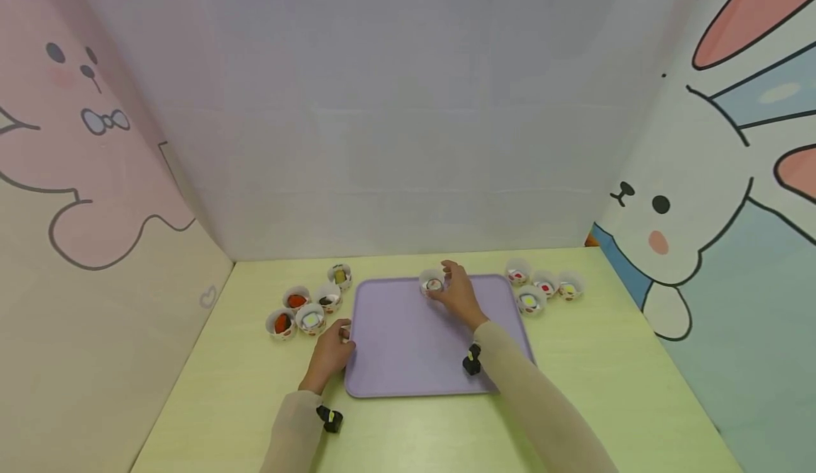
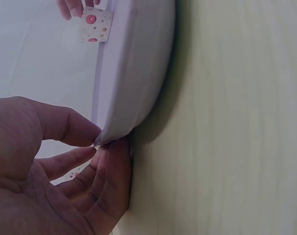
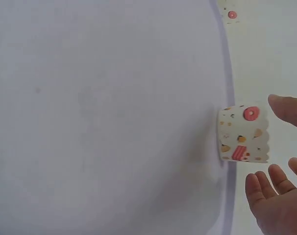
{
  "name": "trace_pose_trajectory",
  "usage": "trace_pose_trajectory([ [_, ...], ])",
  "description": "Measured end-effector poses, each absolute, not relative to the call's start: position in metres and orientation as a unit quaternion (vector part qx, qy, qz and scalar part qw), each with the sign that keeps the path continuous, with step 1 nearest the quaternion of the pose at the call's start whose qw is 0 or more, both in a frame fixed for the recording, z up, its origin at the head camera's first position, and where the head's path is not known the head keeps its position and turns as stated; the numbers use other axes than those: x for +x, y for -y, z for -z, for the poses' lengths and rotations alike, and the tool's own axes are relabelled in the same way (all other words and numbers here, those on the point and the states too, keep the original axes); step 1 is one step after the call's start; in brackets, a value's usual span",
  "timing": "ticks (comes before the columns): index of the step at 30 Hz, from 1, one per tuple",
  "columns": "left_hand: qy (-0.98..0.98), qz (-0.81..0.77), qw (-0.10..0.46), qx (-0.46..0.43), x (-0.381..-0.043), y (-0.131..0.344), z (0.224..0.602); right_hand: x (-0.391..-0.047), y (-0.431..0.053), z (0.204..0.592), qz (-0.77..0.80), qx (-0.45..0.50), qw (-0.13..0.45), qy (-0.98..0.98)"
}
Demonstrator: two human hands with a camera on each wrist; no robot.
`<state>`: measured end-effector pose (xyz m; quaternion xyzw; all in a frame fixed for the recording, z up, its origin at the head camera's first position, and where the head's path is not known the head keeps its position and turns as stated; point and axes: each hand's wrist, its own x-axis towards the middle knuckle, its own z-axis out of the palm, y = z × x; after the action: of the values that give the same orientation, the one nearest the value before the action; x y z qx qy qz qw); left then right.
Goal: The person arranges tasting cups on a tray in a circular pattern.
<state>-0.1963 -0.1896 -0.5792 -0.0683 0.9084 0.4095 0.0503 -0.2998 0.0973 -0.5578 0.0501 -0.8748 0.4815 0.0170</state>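
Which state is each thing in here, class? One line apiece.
Tray: face up, left edge pinched.
Tray cup: upright, something inside.
Five left cups: upright, contents showing.
Four right cups: upright, contents showing.
Left grip: pinching tray edge.
Right grip: thumb and fingers apart, either side of tray cup.

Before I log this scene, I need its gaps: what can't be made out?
Right-wrist view: inside of middle cup, hidden by its wall.
Right-wrist view: rest of right hand, cut off at right edge.
Left-wrist view: rest of tray, cut off at top edge.
Head view: contents of left cups, too small to name.
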Motion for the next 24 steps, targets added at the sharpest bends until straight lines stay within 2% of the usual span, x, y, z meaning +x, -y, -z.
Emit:
trace_pose_trajectory([
  [24, -0.912, -0.400, 0.051, -0.075, -0.196, 0.189, 0.578, -0.268, -0.139, 0.522, -0.505, 0.080, 0.055, 0.858],
])
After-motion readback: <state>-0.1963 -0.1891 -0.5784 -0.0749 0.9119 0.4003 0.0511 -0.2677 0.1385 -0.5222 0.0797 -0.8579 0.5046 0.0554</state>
